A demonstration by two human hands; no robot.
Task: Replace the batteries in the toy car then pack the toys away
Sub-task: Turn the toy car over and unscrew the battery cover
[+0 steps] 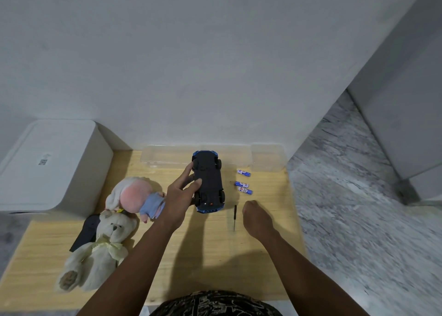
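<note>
Both forearms reach out from the bottom of the view over the wooden worktop (215, 256). At the left edge of it lie a cream teddy bear (95, 251) and, just beyond, a pink-faced doll (137, 197), both soft and easy to squash into a box. A white lidded bin (47, 165) stands behind them.

Next comes the left hand (178, 196), fingers spread and curled around the side of the toy car (208, 181), holding it belly-up near the middle of the worktop. Its long axis runs away from the person, toward the clear plastic box (167, 157) at the wall; which end is the nose cannot be told. The car looks light, rigid and smooth, so gripping across the body between the wheels seems safest.

A thin screwdriver (235, 216) lies to the right, pointing along the same line, with three batteries (243, 184) beyond it. The right hand (257, 218) hangs just beside the screwdriver, knuckles up, fingers curled under and hidden; whether it holds anything cannot be told.
</note>
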